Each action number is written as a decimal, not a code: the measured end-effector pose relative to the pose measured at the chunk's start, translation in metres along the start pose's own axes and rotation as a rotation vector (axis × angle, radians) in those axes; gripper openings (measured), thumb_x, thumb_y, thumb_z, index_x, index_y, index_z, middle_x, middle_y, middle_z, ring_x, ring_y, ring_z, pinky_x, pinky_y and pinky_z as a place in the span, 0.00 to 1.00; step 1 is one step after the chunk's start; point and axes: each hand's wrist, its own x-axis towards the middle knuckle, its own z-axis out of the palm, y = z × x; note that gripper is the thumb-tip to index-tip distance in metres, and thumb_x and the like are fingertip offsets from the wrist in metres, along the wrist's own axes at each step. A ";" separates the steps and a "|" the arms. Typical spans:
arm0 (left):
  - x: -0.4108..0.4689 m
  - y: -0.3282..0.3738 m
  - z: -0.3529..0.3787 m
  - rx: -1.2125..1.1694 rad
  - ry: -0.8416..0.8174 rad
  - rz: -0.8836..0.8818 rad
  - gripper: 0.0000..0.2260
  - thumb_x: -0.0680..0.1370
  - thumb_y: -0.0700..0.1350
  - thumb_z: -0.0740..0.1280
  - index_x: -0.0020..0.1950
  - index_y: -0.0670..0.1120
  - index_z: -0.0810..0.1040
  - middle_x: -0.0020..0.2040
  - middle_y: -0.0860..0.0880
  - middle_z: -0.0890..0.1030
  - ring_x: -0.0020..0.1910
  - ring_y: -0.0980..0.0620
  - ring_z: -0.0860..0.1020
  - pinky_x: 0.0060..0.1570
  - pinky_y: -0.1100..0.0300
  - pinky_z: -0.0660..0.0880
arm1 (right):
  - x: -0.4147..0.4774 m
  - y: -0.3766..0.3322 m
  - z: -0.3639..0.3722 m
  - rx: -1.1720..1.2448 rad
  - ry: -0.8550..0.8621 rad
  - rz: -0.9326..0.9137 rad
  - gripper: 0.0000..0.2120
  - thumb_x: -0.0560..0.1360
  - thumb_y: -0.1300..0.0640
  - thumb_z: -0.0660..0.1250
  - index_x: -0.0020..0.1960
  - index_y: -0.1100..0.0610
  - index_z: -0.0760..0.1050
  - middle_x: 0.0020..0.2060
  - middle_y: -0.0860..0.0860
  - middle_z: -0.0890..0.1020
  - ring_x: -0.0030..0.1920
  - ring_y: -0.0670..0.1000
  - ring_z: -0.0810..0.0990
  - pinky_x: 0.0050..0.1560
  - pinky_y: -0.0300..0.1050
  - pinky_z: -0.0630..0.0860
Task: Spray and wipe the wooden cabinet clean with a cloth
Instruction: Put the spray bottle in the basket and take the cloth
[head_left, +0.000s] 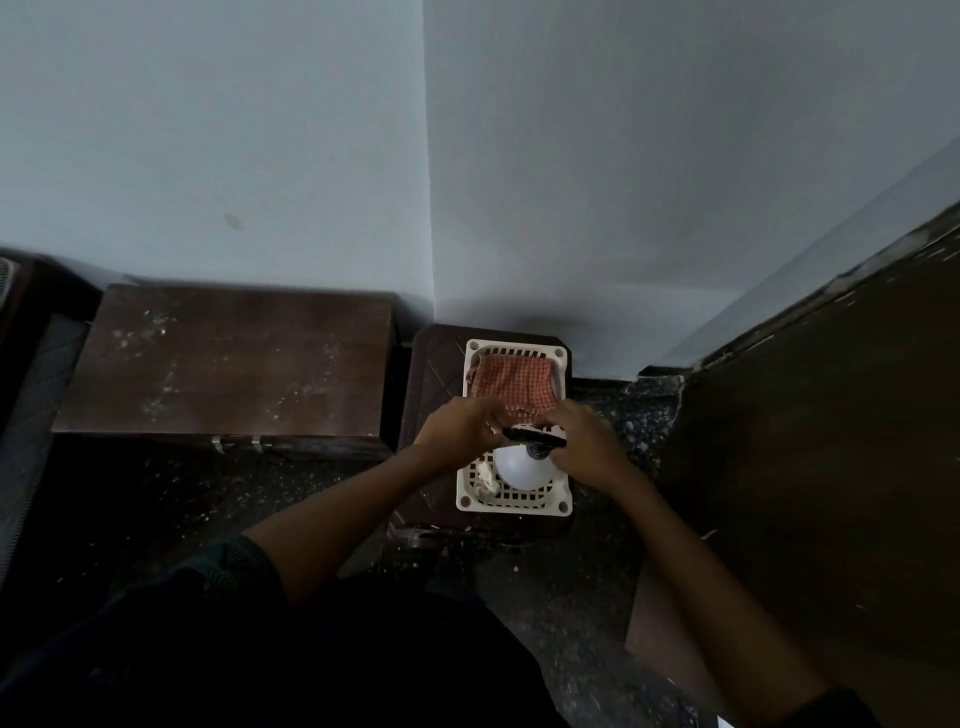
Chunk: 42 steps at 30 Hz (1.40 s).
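Note:
A low wooden cabinet (228, 358) with a dusty brown top stands against the wall on the left. To its right, a white plastic basket (563, 501) rests on a dark stool (436, 364). The basket holds a red checked cloth (514, 379) at its far end and a white spray bottle (522, 470) with a black trigger head (535, 439) at its near end. My left hand (460, 426) is curled at the cloth's near edge, beside the nozzle tip. My right hand (587, 441) is closed around the trigger head.
A tall dark wooden panel (831, 467) rises close on the right. Pale blue walls meet in a corner (428, 208) behind the stool. The speckled dark floor (208, 493) lies in front of the cabinet. Another dark piece of furniture (31, 322) sits at the far left.

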 end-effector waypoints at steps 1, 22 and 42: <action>-0.003 -0.003 -0.005 -0.005 0.003 -0.014 0.07 0.75 0.42 0.68 0.52 0.43 0.79 0.51 0.47 0.83 0.48 0.51 0.81 0.50 0.51 0.79 | -0.001 -0.007 -0.002 -0.007 0.026 -0.017 0.17 0.69 0.65 0.67 0.57 0.58 0.77 0.57 0.52 0.76 0.58 0.52 0.72 0.60 0.50 0.69; -0.037 -0.044 -0.072 -0.091 0.215 -0.229 0.09 0.77 0.39 0.62 0.47 0.48 0.81 0.42 0.56 0.80 0.43 0.55 0.80 0.46 0.58 0.78 | 0.139 -0.017 0.025 0.759 0.300 0.781 0.19 0.81 0.57 0.51 0.68 0.67 0.66 0.64 0.62 0.73 0.62 0.61 0.74 0.50 0.48 0.76; -0.054 -0.050 -0.095 -0.268 0.299 -0.249 0.12 0.77 0.35 0.62 0.43 0.51 0.78 0.39 0.57 0.81 0.34 0.66 0.79 0.38 0.75 0.75 | 0.113 -0.014 -0.020 0.803 0.243 0.421 0.06 0.70 0.67 0.69 0.39 0.59 0.73 0.39 0.53 0.78 0.42 0.53 0.77 0.37 0.42 0.73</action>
